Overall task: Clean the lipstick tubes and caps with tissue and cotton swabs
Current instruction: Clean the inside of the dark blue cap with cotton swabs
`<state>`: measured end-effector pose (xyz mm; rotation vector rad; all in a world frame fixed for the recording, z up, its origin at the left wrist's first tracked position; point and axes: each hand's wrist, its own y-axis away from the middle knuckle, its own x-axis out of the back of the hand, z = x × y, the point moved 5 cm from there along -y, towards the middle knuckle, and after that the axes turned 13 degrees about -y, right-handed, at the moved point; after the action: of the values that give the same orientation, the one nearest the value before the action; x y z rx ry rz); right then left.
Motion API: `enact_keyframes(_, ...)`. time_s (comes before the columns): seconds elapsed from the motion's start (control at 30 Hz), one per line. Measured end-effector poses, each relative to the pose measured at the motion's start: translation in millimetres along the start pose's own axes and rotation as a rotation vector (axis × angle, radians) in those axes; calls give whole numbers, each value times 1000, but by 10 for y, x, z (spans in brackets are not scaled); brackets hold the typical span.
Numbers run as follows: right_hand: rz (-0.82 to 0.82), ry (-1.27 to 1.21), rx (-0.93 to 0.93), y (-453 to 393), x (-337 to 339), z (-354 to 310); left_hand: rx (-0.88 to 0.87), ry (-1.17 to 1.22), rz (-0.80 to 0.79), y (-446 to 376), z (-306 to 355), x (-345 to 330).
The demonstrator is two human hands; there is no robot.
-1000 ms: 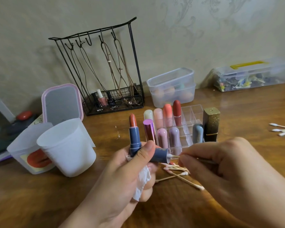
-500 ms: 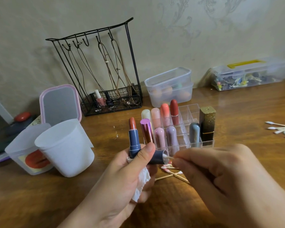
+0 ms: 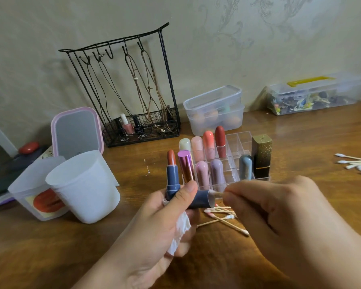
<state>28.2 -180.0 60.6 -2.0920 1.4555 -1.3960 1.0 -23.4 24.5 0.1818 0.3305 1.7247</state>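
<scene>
Swab shaft mostly hidden behind right hand [image 3: 279, 215]; only the short stretch and tip at the cap mouth visible. Tissue [image 3: 180, 230] largely buried in left palm, one crumpled end hanging out below. Both wrists cut off at near edge. Contents of far clear boxes too blurred to name.

Left hand [image 3: 152, 222] curled around three things: blue lipstick tube [image 3: 172, 178] held upright with red bullet exposed, blue cap [image 3: 202, 198] lying sideways under the thumb with open mouth facing right, tissue behind. Right hand pinching cotton swab [image 3: 216, 192] between thumb and fingertips, tip right at the cap mouth, touching the rim or just inside; cannot tell which.

Clear organizer [image 3: 236, 142] just far of the hands, capped lipsticks standing in it, several right-side cells vacant. Used swabs [image 3: 225, 217] scattered on wooden table [image 3: 300, 147] directly under the hands. Fresh swabs [image 3: 356, 162] at right edge, well apart. White cups [image 3: 86, 184] near left, mirror [image 3: 76, 132] and wire rack [image 3: 133, 90] farther back. Bare wood open between organizer and right-edge swabs.
</scene>
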Motion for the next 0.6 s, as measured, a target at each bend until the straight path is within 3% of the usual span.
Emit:
enact_keyframes(0.13,-54,-75,34,52,-74,-8,9,-20,61,-31,-27,48)
enact_keyframes(0.3,-190,-17,-2,23,-110,50,-53,-15,20,-3,26,38)
enact_keyframes(0.47,-79,65,-64,14,-76,103,-26,-14,-38,12,24,-17)
enact_keyframes(0.6,-56,6,-33,46,-98,15,-32,-93,59,-24,-14,22)
